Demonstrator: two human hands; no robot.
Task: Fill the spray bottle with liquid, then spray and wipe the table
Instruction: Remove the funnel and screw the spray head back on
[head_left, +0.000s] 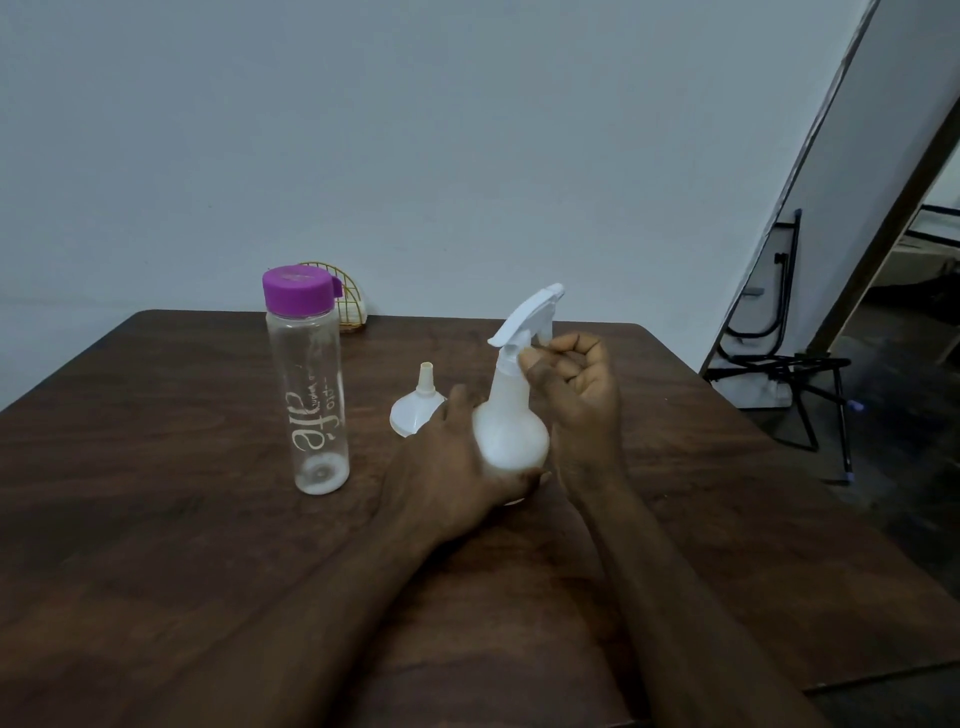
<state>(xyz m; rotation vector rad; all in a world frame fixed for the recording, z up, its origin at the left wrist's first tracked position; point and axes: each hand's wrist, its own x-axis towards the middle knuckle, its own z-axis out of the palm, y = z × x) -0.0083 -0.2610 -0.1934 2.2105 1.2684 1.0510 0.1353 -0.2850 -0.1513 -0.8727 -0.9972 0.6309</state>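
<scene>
A white translucent spray bottle (511, 426) stands on the dark wooden table (182, 545), its white trigger head (527, 317) on top. My left hand (452, 467) wraps the bottle's round body from the left. My right hand (576, 384) curls at the neck, fingertips touching the collar under the trigger head. A clear water bottle (314, 395) with a purple cap stands to the left, looking almost empty. A white funnel (415, 405) rests mouth-down between the two bottles, partly hidden by my left hand.
A small gold wire holder (350, 306) sits at the table's far edge behind the water bottle. A folded black metal frame (789, 364) leans by the wall on the floor to the right. The wall is close behind the table.
</scene>
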